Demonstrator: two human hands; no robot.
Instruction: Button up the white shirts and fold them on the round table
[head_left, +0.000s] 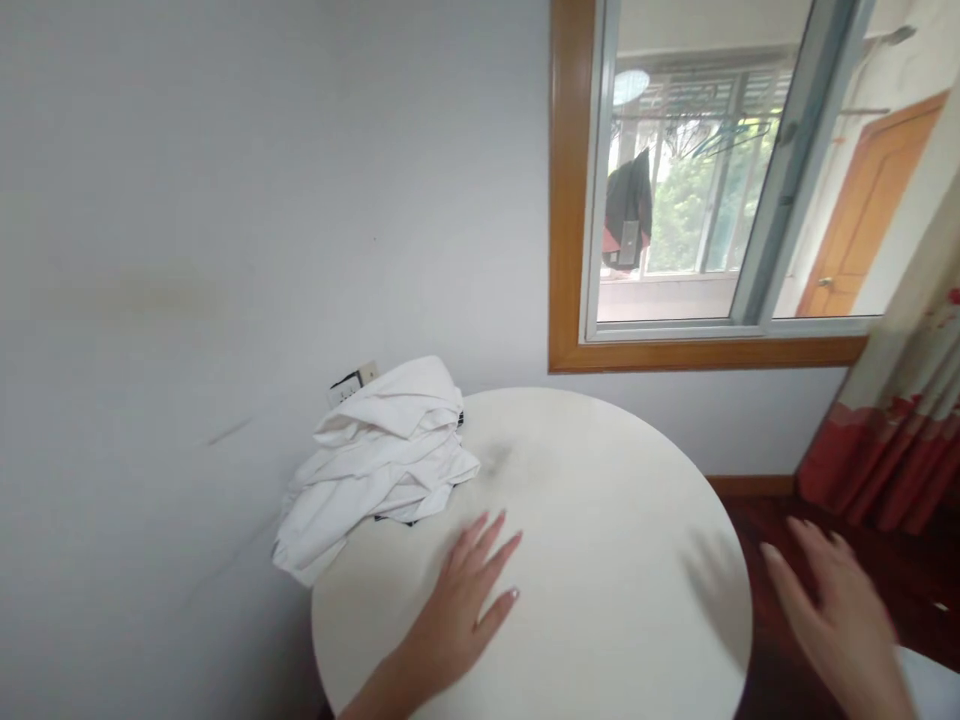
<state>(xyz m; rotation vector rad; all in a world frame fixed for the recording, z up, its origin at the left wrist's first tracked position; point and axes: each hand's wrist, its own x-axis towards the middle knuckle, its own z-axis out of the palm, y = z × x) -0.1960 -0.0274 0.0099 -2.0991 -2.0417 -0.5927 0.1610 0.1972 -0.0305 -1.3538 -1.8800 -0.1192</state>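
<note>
My left hand (469,590) is over the round white table (600,560), palm down with its fingers apart and nothing in it. A crumpled heap of white cloth (390,450) lies at the table's far left, just beyond my left fingertips; its folds hide what kind of cloth it is. Past the table's right edge hovers my right hand (832,610), slightly blurred, its thumb and fingers spread and holding nothing. A hand-shaped shadow falls on the tabletop near it.
A wall socket (367,374) shows behind the cloth. The window (675,200) has a wooden frame (568,200), with clothing (628,205) hanging beyond it. At right hangs a red and cream curtain (892,430) above dark floor (757,520). Something white (930,685) is at the lower right corner.
</note>
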